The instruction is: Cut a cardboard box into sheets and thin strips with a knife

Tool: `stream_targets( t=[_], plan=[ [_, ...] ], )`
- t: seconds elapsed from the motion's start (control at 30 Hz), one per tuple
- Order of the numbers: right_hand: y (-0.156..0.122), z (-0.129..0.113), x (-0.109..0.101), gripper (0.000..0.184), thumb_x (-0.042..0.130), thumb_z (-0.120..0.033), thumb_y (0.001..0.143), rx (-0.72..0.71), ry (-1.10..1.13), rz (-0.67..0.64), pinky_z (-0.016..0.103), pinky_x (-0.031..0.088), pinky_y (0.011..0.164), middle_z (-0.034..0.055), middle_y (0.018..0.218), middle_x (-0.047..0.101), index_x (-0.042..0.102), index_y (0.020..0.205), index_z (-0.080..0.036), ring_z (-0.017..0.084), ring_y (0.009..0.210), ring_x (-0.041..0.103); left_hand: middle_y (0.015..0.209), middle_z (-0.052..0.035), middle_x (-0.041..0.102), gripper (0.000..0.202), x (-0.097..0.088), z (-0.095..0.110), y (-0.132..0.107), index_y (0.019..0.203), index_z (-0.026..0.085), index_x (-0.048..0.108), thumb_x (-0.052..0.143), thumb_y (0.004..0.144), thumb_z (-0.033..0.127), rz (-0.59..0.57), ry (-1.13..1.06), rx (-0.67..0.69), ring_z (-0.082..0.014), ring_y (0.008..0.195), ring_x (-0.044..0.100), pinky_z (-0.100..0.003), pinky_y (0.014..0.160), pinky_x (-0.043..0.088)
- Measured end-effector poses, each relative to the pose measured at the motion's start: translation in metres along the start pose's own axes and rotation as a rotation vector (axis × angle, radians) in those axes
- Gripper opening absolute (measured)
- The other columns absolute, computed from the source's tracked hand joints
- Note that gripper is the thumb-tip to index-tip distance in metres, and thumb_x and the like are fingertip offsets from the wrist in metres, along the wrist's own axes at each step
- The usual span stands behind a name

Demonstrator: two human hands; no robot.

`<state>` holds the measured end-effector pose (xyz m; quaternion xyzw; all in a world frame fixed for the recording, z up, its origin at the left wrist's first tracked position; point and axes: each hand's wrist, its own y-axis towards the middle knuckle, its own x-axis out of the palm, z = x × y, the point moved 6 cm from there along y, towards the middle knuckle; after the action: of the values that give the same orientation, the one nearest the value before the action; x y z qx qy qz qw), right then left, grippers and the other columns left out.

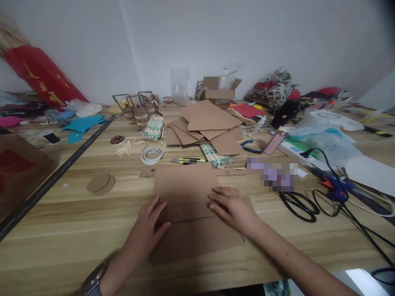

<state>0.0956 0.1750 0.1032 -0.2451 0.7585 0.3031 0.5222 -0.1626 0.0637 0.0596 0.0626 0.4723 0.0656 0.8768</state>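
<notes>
Two brown cardboard sheets lie overlapped in front of me, the upper cardboard sheet (185, 185) partly covering the lower cardboard sheet (197, 240). My left hand (151, 224) rests at the left edge of the sheets, fingers apart. On the right side, my right hand (233, 207) lies over the cardboard with its fingers stretched out. Neither hand is closed round anything. Just beyond the sheets are the yellow-and-black utility knives (188, 160). To the left lie two overlapping cardboard discs (101, 184).
Behind are stacked cardboard pieces (212, 117), bundled sticks (153, 128), a white coil (152, 156) and small woven baskets (141, 117). At right are black-handled scissors (299, 207), a blue glue gun (335, 187), its cables and pliers (251, 149). A dark strip (70, 164) runs along the left.
</notes>
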Motion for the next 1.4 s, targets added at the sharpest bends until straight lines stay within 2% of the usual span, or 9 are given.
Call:
stream_targets(
  t=[0.2, 0.33, 0.43, 0.53, 0.67, 0.83, 1.03, 1.2, 1.4],
  plan=[
    [0.119, 0.007, -0.023, 0.028, 0.052, -0.032, 0.1, 0.111, -0.207, -0.122, 0.045, 0.044, 0.103, 0.0138, 0.12, 0.069, 0.07, 0.116, -0.018, 0.029, 0.121, 0.058, 0.141, -0.0181, 0.057, 0.071, -0.011, -0.015, 0.025, 0.135, 0.017, 0.051, 0.068, 0.074, 0.048, 0.127, -0.61, -0.423, -0.032, 0.123, 0.059, -0.048, 0.104, 0.046],
    [0.181, 0.015, -0.002, 0.033, 0.06, -0.037, 0.097, 0.132, -0.258, -0.259, 0.047, 0.053, 0.092, 0.0098, 0.126, 0.062, 0.061, 0.124, -0.018, 0.024, 0.109, 0.063, 0.113, -0.0147, 0.07, 0.09, -0.009, -0.019, 0.034, 0.144, 0.013, 0.038, 0.075, 0.066, 0.036, 0.171, -0.862, -0.558, -0.0276, 0.107, 0.067, -0.042, 0.097, 0.049],
    [0.2, 0.011, 0.013, 0.035, 0.062, -0.037, 0.096, 0.077, -0.254, -0.372, 0.044, 0.056, 0.088, 0.0092, 0.126, 0.062, 0.06, 0.126, -0.019, 0.023, 0.105, 0.064, 0.086, -0.0045, 0.072, 0.089, -0.003, -0.016, 0.031, 0.148, 0.011, 0.034, 0.071, 0.07, 0.033, 0.112, -0.826, -0.573, -0.024, 0.088, 0.069, -0.035, 0.082, 0.051],
    [0.202, -0.001, 0.01, 0.034, 0.063, -0.037, 0.096, 0.002, -0.242, -0.375, 0.044, 0.056, 0.088, 0.0089, 0.126, 0.062, 0.061, 0.124, -0.019, 0.023, 0.105, 0.064, 0.066, 0.0057, 0.06, 0.087, -0.002, -0.012, 0.028, 0.15, 0.011, 0.033, 0.066, 0.073, 0.034, 0.07, -0.707, -0.571, -0.0185, 0.062, 0.06, -0.028, 0.061, 0.045],
    [0.185, -0.003, -0.024, 0.034, 0.048, -0.035, 0.102, 0.004, -0.24, -0.2, 0.04, 0.05, 0.093, 0.0133, 0.134, 0.057, 0.055, 0.131, -0.017, 0.023, 0.109, 0.063, 0.067, 0.0061, 0.058, 0.089, -0.006, -0.01, 0.031, 0.151, 0.01, 0.032, 0.062, 0.071, 0.036, 0.05, -0.712, -0.574, -0.0154, 0.056, 0.054, -0.026, 0.056, 0.038],
    [0.13, 0.054, -0.063, 0.038, 0.039, -0.026, 0.103, 0.202, -0.302, -0.092, 0.036, 0.048, 0.086, 0.0183, 0.124, 0.065, 0.049, 0.138, -0.012, 0.029, 0.109, 0.063, 0.076, 0.0014, 0.066, 0.103, -0.011, -0.013, 0.032, 0.153, 0.009, 0.026, 0.065, 0.064, 0.044, -0.001, -0.801, -0.587, -0.021, 0.074, 0.066, -0.03, 0.066, 0.045],
    [0.09, 0.105, -0.039, 0.033, 0.061, -0.036, 0.096, 0.326, -0.36, -0.194, 0.043, 0.055, 0.086, 0.0092, 0.119, 0.065, 0.061, 0.123, -0.016, 0.022, 0.101, 0.065, 0.069, 0.0034, 0.065, 0.109, -0.015, -0.017, 0.027, 0.152, 0.009, 0.028, 0.07, 0.059, 0.047, -0.007, -0.809, -0.637, -0.0215, 0.073, 0.066, -0.028, 0.062, 0.043],
    [0.111, 0.116, -0.019, 0.036, 0.062, -0.037, 0.096, 0.336, -0.381, -0.222, 0.045, 0.056, 0.088, 0.0094, 0.126, 0.062, 0.059, 0.126, -0.018, 0.023, 0.105, 0.064, 0.081, -0.0019, 0.071, 0.111, -0.01, -0.017, 0.026, 0.154, 0.011, 0.024, 0.073, 0.061, 0.048, -0.038, -0.862, -0.653, -0.0222, 0.079, 0.068, -0.03, 0.07, 0.047],
    [0.135, 0.132, -0.027, 0.036, 0.062, -0.037, 0.096, 0.347, -0.396, -0.225, 0.045, 0.056, 0.088, 0.0095, 0.127, 0.062, 0.059, 0.127, -0.018, 0.023, 0.106, 0.064, 0.081, -0.003, 0.071, 0.104, -0.002, -0.013, 0.035, 0.154, 0.011, 0.027, 0.071, 0.066, 0.043, -0.008, -0.887, -0.653, -0.0231, 0.081, 0.07, -0.033, 0.075, 0.051]
  ],
)
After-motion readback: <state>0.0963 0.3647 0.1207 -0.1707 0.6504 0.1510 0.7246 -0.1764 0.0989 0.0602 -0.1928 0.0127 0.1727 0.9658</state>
